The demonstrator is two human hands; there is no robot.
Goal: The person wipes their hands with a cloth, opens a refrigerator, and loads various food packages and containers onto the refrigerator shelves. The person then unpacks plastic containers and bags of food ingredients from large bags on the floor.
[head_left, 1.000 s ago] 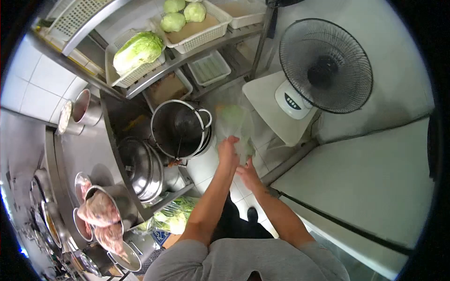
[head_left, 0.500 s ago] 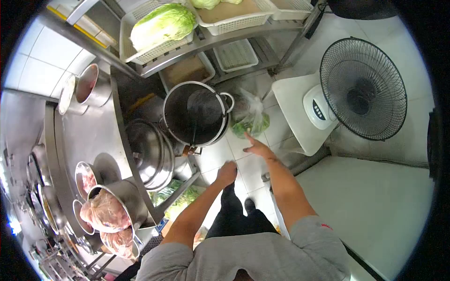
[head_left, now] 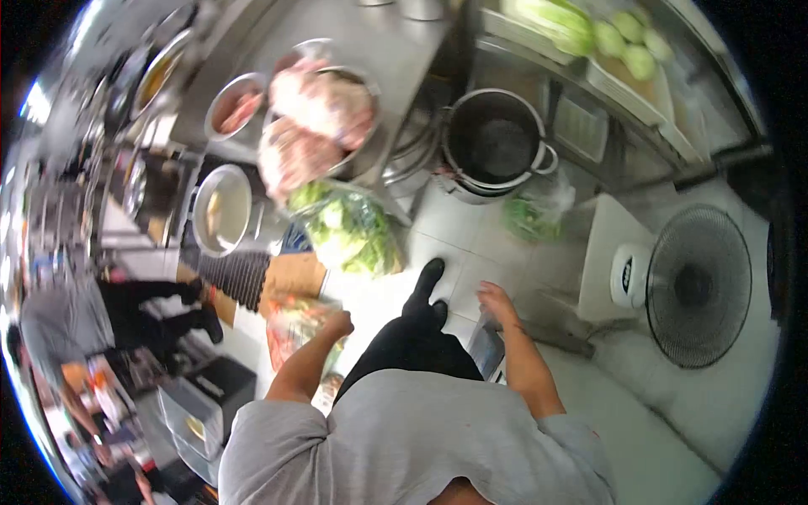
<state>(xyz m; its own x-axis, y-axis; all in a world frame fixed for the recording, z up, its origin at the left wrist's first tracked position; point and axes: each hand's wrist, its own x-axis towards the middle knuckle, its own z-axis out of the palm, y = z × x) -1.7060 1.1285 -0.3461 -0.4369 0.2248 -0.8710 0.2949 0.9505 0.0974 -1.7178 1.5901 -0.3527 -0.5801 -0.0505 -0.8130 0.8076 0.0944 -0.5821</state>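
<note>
My left hand [head_left: 338,324] hangs loosely curled, with nothing visible in it. Below or beside it is a clear bag [head_left: 295,328] with red and green contents, blurred; contact between them cannot be made out. My right hand [head_left: 498,303] is held out empty, fingers apart, near the edge of the pale surface on the right. On the tiles beyond it, a clear bag of green vegetables [head_left: 534,215] stands beside a tall metal pot [head_left: 494,139]. Another bag of leafy greens [head_left: 349,231] is near the steel counter.
Large pieces of raw meat [head_left: 324,105] fill a pot on the steel counter [head_left: 404,50]. A fan [head_left: 699,286] stands on a white stool [head_left: 602,257] at right. Crates with cabbage [head_left: 551,25] sit on a rack. A co-worker [head_left: 71,328] is at far left.
My view has turned left, bringing the co-worker and floor bags into sight. My right hand has drawn back from the bag of greens, which stays on the floor.
</note>
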